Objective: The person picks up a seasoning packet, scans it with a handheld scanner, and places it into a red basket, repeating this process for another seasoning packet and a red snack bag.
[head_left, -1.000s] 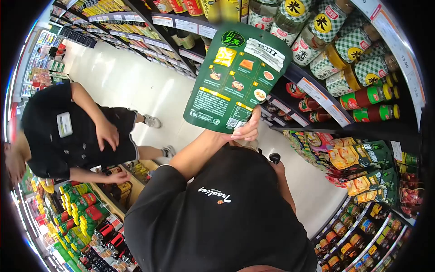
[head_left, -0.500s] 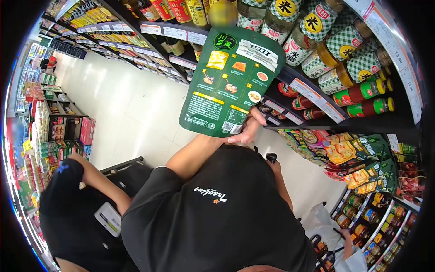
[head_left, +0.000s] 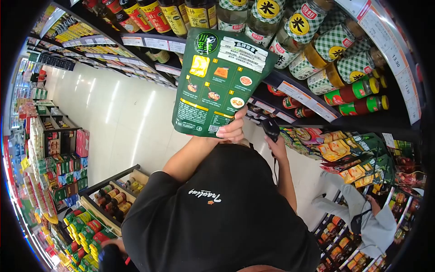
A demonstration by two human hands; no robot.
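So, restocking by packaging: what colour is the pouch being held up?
Dark green pouch with white and yellow panels, clearest in the head view.

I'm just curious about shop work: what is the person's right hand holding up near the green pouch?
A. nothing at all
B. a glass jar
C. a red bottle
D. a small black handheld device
D: the right hand grips a small black device beside the green pouch, which the left hand holds.

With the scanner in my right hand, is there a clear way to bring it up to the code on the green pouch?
Probably yes. The right hand holds the black scanner just beside the green pouch held by the left hand, with nothing between them; its printed code faces the camera.
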